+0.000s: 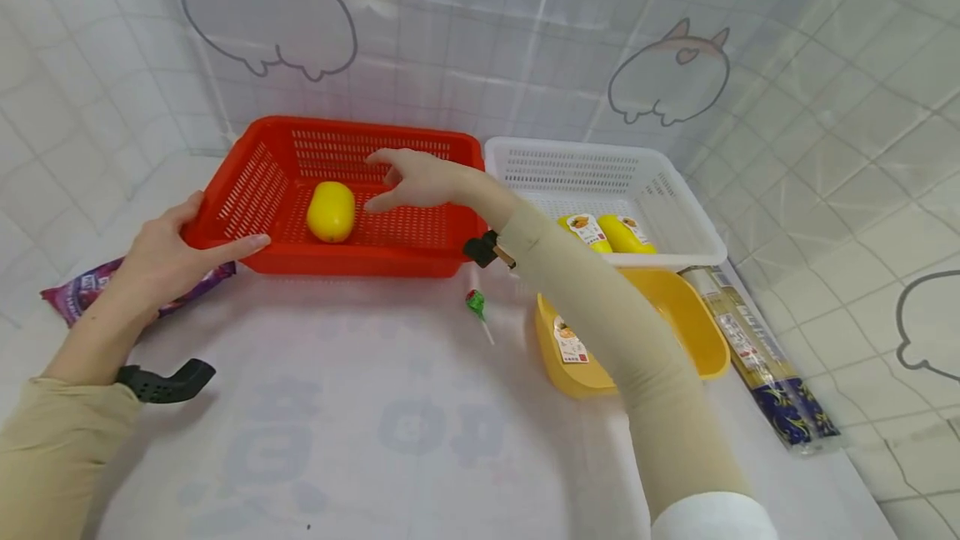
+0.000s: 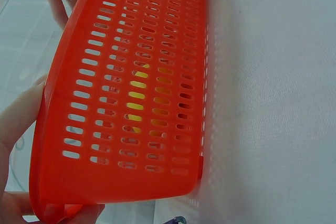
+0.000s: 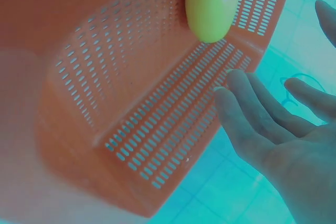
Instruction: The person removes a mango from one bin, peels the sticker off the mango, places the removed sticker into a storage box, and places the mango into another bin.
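Head: white table [image 1: 487,473], gridded backdrop [image 1: 480,32]; left hand [image 1: 167,252] grips red basket [image 1: 367,262]; right hand [image 1: 422,178] relaxed.

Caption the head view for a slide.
Left grip holding the red basket, right grip open near the yellow fruit inside.

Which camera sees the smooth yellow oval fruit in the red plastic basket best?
The head view: it shows the whole yellow oval fruit, with nothing in front. The right wrist view shows it close up, but the top edge cuts it off. The left wrist view shows only yellow bits through slots in the red plastic basket.
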`<move>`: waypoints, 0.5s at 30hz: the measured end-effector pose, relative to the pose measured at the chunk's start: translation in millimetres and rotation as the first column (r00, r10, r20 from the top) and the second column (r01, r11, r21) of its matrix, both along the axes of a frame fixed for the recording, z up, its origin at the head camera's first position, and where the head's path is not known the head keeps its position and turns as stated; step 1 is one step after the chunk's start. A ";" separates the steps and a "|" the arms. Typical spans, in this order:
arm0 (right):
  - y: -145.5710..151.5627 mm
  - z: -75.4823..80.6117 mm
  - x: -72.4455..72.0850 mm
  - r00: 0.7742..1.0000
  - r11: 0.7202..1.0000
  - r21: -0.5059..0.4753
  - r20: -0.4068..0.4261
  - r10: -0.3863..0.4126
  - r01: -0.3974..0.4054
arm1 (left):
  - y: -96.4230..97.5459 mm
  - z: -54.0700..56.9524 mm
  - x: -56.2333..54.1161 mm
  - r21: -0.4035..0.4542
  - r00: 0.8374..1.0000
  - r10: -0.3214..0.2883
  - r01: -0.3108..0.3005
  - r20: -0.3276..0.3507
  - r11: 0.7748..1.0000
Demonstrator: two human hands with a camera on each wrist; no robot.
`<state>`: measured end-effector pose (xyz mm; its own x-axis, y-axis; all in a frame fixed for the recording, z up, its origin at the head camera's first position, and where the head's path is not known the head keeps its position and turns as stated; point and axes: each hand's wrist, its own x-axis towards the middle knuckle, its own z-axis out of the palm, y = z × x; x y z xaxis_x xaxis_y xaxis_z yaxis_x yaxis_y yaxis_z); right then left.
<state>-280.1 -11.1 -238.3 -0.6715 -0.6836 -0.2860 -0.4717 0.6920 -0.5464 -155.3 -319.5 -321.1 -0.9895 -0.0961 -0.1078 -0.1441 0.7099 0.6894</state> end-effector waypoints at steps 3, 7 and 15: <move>6.6 2.0 3.1 0.999 0.999 -0.034 -0.034 -0.009 0.007 | 0.9 0.3 -1.0 -0.004 1.000 0.003 -0.003 -0.003 1.000; 16.2 4.5 6.8 0.996 0.998 -0.059 -0.085 -0.038 0.033 | 0.3 -2.6 -2.8 -0.008 1.000 0.011 -0.011 -0.003 1.000; 43.1 8.0 12.0 0.983 0.992 -0.117 -0.176 -0.058 0.038 | -1.9 -7.5 -3.1 -0.002 1.000 0.030 -0.030 0.003 1.000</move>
<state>-268.1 32.0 -230.4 -0.7375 -0.6705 -0.0813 -0.5369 0.6550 -0.5317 -158.4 -321.3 -328.7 -0.9858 -0.1257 -0.1111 -0.1676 0.7064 0.6877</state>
